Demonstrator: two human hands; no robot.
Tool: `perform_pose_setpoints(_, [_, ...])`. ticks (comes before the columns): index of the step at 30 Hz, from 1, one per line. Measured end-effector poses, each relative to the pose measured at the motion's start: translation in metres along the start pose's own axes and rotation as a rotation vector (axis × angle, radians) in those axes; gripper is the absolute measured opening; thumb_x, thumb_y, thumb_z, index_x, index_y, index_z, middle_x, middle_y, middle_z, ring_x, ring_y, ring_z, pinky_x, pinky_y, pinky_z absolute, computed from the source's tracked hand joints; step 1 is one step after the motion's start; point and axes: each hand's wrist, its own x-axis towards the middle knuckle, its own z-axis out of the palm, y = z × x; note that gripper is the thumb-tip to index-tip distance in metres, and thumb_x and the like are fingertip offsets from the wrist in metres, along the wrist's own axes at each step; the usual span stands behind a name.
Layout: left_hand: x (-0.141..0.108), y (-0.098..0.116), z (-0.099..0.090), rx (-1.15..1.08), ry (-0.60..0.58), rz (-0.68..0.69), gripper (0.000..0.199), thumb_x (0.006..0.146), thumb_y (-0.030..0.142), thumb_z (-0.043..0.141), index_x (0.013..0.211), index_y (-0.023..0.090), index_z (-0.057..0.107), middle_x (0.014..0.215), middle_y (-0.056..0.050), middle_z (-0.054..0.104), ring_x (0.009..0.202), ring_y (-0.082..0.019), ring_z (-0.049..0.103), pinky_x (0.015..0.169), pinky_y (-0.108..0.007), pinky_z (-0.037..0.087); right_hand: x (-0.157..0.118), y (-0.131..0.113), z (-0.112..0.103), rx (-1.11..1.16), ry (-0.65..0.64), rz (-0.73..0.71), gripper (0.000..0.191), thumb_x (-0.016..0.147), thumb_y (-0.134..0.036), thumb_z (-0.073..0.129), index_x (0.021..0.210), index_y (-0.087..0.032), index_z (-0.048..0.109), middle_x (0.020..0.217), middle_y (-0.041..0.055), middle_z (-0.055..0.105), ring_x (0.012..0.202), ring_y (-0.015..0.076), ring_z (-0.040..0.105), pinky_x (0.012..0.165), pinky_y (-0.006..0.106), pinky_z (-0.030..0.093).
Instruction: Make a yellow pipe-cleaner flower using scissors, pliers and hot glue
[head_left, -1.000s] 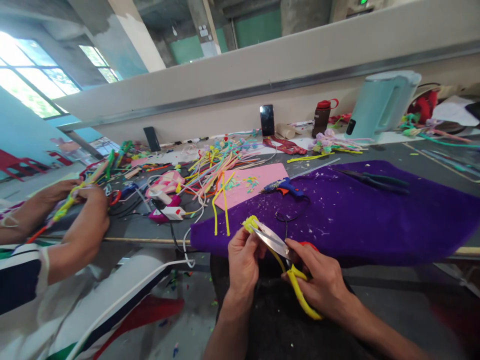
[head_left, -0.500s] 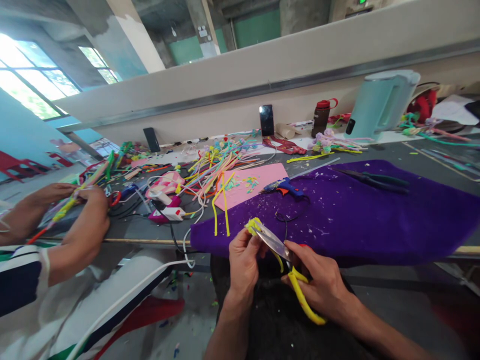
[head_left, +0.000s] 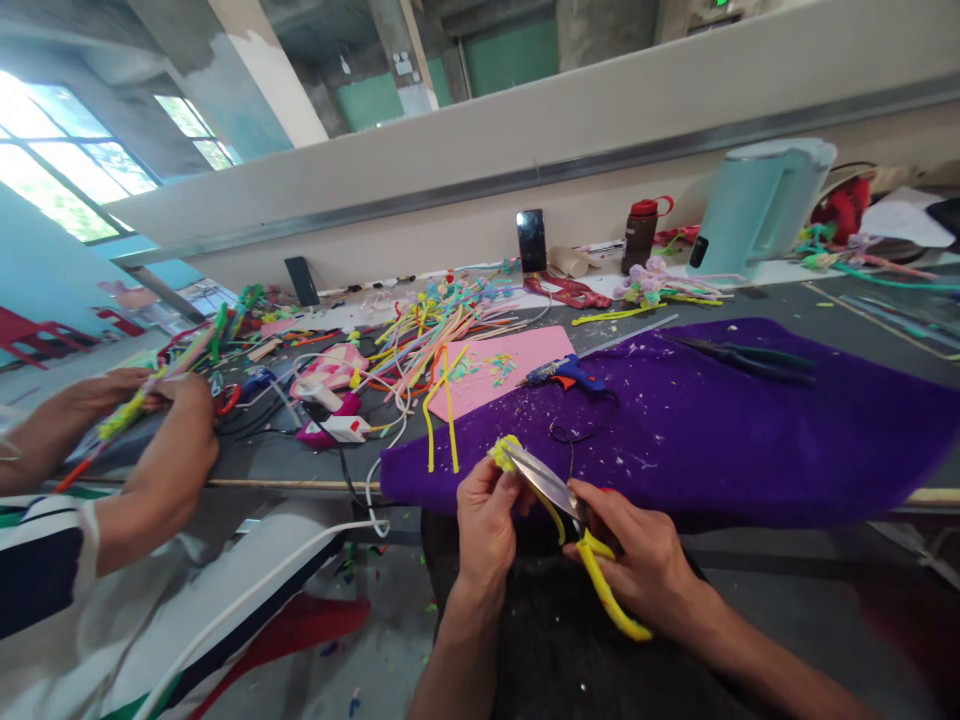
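Observation:
In my left hand [head_left: 486, 525] a small yellow fuzzy pipe-cleaner flower [head_left: 505, 452] is pinched between thumb and fingers, its yellow stem hanging down behind the scissors. My right hand [head_left: 634, 550] grips scissors [head_left: 551, 484] with yellow-wrapped handles. Their blades point up and left and touch the flower's edge; they look nearly closed. Beyond my hands lies a purple cloth [head_left: 720, 450] dotted with pale scraps. On it rest a blue glue gun [head_left: 566, 374] and dark-handled pliers [head_left: 750, 358]. Two yellow pipe cleaners [head_left: 451, 415] lie just left of the cloth's middle, over a pink sheet [head_left: 517, 350].
At the left a co-worker's hands [head_left: 180, 410] hold a colourful pipe-cleaner bundle. A heap of pipe cleaners [head_left: 442, 320], a power strip [head_left: 337, 430] with white cables, a phone [head_left: 532, 240], a brown bottle [head_left: 640, 236] and a mint kettle [head_left: 761, 210] stand or lie along the table.
The scissor blades have come closer together at the yellow flower. Both my hands stay in nearly the same place. The co-worker's bundle has shifted slightly.

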Motion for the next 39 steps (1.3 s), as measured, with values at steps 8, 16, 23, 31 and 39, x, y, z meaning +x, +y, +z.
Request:
perform_pose_setpoints(8, [0.001,0.003,0.0,-0.041,-0.004,-0.047,0.013,0.068,0.026,0.068,0.07,0.015,0.063,0.056,0.003,0.056,0.044,-0.005,0.044,0.04,-0.015,0.033,-0.004,0.001,0.001,0.122,0.016,0.061,0.051,0.075,-0.027,0.062,0.123,-0.02,0.045,0.074,0.0002,0.059,0.058,0.0108,0.055,0.056,0.02,0.046])
perform_pose_setpoints(16, [0.001,0.011,0.002,-0.086,0.008,-0.195,0.017,0.067,0.027,0.069,0.075,0.013,0.066,0.063,-0.001,0.063,0.042,-0.003,0.048,0.038,-0.012,0.033,0.0,-0.009,-0.019,0.256,-0.134,0.331,0.054,0.071,-0.023,0.062,0.122,-0.026,0.042,0.071,-0.0049,0.053,0.057,0.0101,0.049,0.055,0.02,0.043])
perform_pose_setpoints(23, [0.001,0.003,-0.001,-0.082,0.006,-0.148,0.018,0.065,0.03,0.071,0.073,0.014,0.066,0.058,0.002,0.059,0.039,-0.003,0.046,0.036,-0.013,0.033,-0.003,-0.01,-0.011,0.088,-0.08,0.215,0.06,0.07,-0.022,0.064,0.125,-0.026,0.039,0.079,-0.0028,0.057,0.064,0.0117,0.054,0.061,0.023,0.044])
perform_pose_setpoints(31, [-0.002,0.001,-0.003,-0.009,-0.074,-0.088,0.018,0.067,0.031,0.069,0.066,0.014,0.064,0.053,0.003,0.056,0.041,-0.004,0.043,0.037,-0.015,0.032,-0.004,-0.005,-0.006,0.02,-0.028,0.126,0.06,0.071,-0.022,0.065,0.126,-0.022,0.04,0.079,0.0003,0.057,0.067,0.0137,0.054,0.063,0.025,0.043])
perform_pose_setpoints(39, [-0.002,0.002,-0.005,0.003,-0.095,-0.128,0.019,0.066,0.032,0.069,0.068,0.014,0.064,0.051,0.003,0.055,0.039,-0.004,0.042,0.037,-0.016,0.032,-0.005,0.0,-0.004,0.011,0.011,0.064,0.06,0.073,-0.028,0.066,0.126,-0.02,0.041,0.081,0.0025,0.056,0.068,0.0139,0.054,0.062,0.024,0.043])
